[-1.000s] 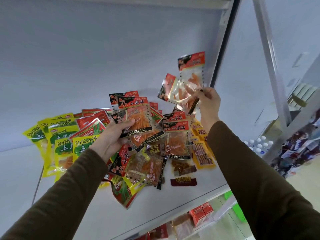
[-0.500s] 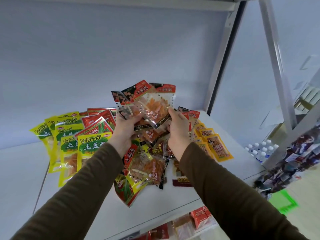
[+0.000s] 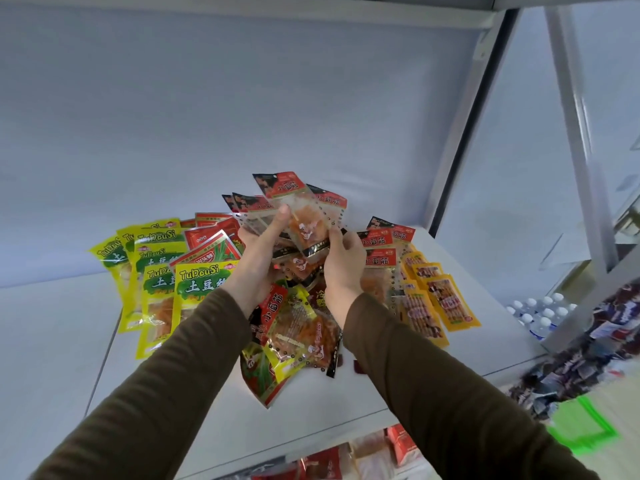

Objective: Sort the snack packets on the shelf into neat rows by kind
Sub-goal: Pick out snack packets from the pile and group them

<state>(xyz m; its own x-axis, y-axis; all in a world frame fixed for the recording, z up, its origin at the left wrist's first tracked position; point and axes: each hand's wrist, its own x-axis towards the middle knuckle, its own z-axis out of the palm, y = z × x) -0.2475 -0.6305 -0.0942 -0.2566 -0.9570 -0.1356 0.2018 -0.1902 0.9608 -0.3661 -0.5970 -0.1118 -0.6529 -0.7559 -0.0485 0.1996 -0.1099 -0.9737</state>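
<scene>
Packets crowd the white shelf point(image 3: 450, 348) as I watch remotely: yellow-green packets point(image 3: 162, 271) already overlap in a rough row at the left, a mixed heap point(image 3: 294, 327) lies in the middle, and yellow-orange packets point(image 3: 436, 299) fan out at the right. Above the heap, the left hand point(image 3: 258, 258) holds a fanned bundle of red-topped clear packets point(image 3: 298, 216), thumb pressed up their front, other fingers hidden behind. The right hand point(image 3: 343, 261) pinches the bundle's lower right edge between curled fingers point(image 3: 334, 235). I judge the step is squaring this one kind: tap the edges level, keep the labels facing one way, then lay the bundle on bare shelf, not back on the heap. No bins or trays show; only the shelf carries goods.
</scene>
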